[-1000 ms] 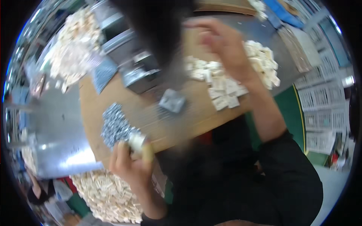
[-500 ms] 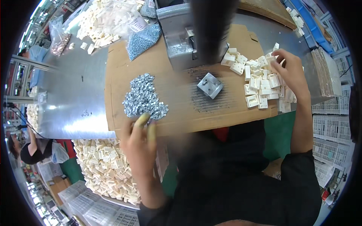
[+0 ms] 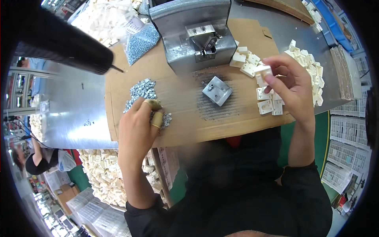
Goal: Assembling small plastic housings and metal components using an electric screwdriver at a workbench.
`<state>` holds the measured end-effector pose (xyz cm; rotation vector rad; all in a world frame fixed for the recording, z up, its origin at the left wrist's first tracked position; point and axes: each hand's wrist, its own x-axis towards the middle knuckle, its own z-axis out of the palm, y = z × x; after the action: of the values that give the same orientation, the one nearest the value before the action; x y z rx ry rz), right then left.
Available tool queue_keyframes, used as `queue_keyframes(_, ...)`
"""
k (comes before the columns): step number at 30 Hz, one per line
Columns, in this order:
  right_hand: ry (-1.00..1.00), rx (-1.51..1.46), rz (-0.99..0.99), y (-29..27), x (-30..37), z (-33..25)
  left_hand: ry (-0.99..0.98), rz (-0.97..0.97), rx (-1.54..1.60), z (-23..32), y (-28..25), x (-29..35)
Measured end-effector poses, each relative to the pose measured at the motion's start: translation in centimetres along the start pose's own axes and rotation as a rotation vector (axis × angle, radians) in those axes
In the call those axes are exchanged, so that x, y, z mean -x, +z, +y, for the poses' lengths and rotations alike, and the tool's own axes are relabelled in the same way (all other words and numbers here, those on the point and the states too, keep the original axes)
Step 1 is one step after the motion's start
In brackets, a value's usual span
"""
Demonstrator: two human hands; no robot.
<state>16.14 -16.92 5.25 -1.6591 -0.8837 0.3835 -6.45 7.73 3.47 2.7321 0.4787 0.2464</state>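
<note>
My right hand [image 3: 290, 85] pinches a cream plastic block [image 3: 262, 73] between thumb and fingers, above a loose group of similar blocks [image 3: 265, 106]. On the cardboard's left side, my left hand [image 3: 138, 122] reaches into a pile of small metal nuts [image 3: 143, 90]. Its fingers are curled in, with yellowish finger covers [image 3: 156, 119] on two of them; whatever lies between the tips is too small to make out. Midway between the hands sits a square metal fixture [image 3: 217, 91] with a small post on top, touched by neither hand.
A black power screwdriver [image 3: 79, 47] hangs at upper left, its bit over the cardboard [image 3: 177, 118]. Behind the fixture stands a grey metal machine [image 3: 193, 35]. A bag of bluish small parts [image 3: 142, 43] lies beside it. More cream blocks fill a container [image 3: 102, 173] below the table's left.
The dark screwdriver has swung from the top centre to the upper left. My right hand has lifted a block and moved left with it. My left hand has moved deeper into the nuts.
</note>
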Motion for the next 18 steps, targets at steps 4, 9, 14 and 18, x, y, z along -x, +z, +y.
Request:
queue_keyframes(4, -0.053, -0.044, -0.078, 2.1, -0.9, 0.2, -0.198, 0.161, 0.32, 1.4, 1.4, 0.3)
queue_keyframes(9, -0.316, 0.269, -0.108, 4.1, -2.9, 1.4, -0.334, 0.315, 0.549, 6.5, 4.6, -2.1)
queue_keyframes(14, -0.392, 0.414, -0.135, 5.8, -3.4, 2.2, -0.08, 0.407, 0.333, 8.1, 6.7, -3.6)
queue_keyframes(18, -0.397, 0.418, -0.118, 6.0, -3.3, 2.6, -0.13, 0.432, 0.262, 8.0, 7.6, -3.5)
